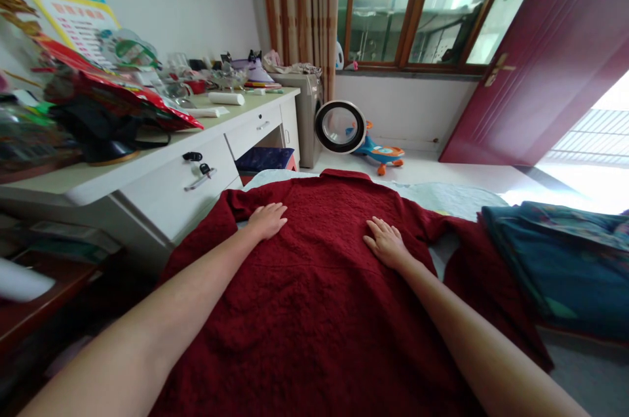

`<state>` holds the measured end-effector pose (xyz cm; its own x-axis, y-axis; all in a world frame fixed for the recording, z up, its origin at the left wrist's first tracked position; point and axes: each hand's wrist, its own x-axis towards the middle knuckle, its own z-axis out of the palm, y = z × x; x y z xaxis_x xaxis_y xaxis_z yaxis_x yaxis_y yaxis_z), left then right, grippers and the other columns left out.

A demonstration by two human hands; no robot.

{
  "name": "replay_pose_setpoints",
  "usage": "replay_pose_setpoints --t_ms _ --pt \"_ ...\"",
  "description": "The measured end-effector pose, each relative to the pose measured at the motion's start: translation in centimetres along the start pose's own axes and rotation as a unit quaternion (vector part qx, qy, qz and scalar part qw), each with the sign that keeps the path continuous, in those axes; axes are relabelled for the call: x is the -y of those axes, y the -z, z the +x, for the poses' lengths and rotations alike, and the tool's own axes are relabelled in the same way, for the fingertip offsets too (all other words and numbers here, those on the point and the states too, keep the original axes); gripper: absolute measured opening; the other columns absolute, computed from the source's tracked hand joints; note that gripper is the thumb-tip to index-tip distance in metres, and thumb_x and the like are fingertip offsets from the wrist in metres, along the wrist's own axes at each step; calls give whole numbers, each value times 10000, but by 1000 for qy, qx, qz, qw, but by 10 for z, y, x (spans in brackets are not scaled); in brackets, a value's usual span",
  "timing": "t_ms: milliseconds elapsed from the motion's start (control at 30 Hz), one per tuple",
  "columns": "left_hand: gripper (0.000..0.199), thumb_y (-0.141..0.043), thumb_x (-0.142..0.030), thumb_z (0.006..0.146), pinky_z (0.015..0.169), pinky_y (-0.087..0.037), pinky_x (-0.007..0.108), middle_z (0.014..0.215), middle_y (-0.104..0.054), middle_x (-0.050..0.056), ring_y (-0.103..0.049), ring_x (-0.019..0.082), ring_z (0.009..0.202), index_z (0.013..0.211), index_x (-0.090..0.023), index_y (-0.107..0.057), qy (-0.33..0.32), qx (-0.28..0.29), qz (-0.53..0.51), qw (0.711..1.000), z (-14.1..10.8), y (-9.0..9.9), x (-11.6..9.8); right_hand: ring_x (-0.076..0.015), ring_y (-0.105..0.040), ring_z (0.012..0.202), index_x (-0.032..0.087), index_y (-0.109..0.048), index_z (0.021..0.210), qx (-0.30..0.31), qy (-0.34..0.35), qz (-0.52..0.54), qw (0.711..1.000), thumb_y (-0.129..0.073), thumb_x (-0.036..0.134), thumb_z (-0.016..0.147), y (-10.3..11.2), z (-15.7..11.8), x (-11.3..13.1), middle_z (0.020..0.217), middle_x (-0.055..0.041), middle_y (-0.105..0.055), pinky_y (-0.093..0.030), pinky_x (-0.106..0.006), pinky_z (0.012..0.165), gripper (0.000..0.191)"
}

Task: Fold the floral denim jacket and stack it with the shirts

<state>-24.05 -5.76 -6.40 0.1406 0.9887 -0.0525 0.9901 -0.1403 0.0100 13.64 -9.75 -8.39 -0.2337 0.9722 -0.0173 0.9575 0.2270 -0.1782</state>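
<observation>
A dark red long-sleeved shirt (319, 286) lies spread out face down, its collar (345, 174) at the far end. My left hand (268, 220) rests flat on the left side of its upper back, fingers stretched out. On the opposite side my right hand (386, 241) lies on the cloth with its fingers spread. Neither hand grips the fabric. The shirt's right sleeve (491, 279) reaches out and bends toward me beside a folded stack of blue-green cloth. Its left sleeve is partly hidden near my left forearm.
Under the shirt shows a pale cover (442, 197). Folded blue-green cloth (580, 266) sits at right. A cluttered white desk (260, 112) runs along the left. Beyond stand a washing machine with its round door (340, 127) open, a blue-orange ride-on toy (381, 153) and a red door (521, 63).
</observation>
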Motion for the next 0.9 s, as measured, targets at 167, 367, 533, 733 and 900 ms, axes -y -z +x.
replay_pose_setpoints --t_ms 167,367,533,733,900 --pt "655 -293 -547 948 1146 -220 506 1602 -221 121 -218 291 1468 1524 -236 -272 61 64 0 996 -4 -8 9 -270 -269 1444 184 -416 1458 -40 -27 -38 998 -370 448 973 -4 -9 -40 1564 -103 -326 -218 -462 1153 554" --pt "552 -381 -426 946 1126 -224 543 1531 -375 155 -325 323 1412 1459 -224 -406 77 4 68 995 -16 0 -1 -209 -526 1244 163 -657 1197 -84 -50 0 995 -441 308 948 18 -3 -56 1326 -107 -609 -354 -293 1063 359" --pt "509 -391 -375 952 1093 -301 474 1496 -413 181 -368 317 1386 1417 -177 -449 55 -29 67 996 -28 -14 -19 -229 -586 1122 85 -660 1124 -119 -150 -11 981 -436 122 879 46 4 -77 1151 -168 -662 -401 -290 984 334" --pt "554 -364 -452 962 1102 -289 473 1518 -377 183 -341 325 1401 1436 -175 -432 56 -78 45 994 -33 -33 -17 -260 -621 1008 55 -642 1127 -79 -214 -26 973 -480 95 850 54 0 -88 1111 -222 -629 -459 -317 854 324" --pt "536 -396 -435 957 1105 -282 461 1503 -399 180 -354 315 1390 1420 -172 -458 46 -105 44 992 -35 -38 -16 -305 -588 1065 48 -628 1140 -50 -237 -37 969 -386 86 889 50 -6 -79 1155 -248 -581 -472 -367 838 350"
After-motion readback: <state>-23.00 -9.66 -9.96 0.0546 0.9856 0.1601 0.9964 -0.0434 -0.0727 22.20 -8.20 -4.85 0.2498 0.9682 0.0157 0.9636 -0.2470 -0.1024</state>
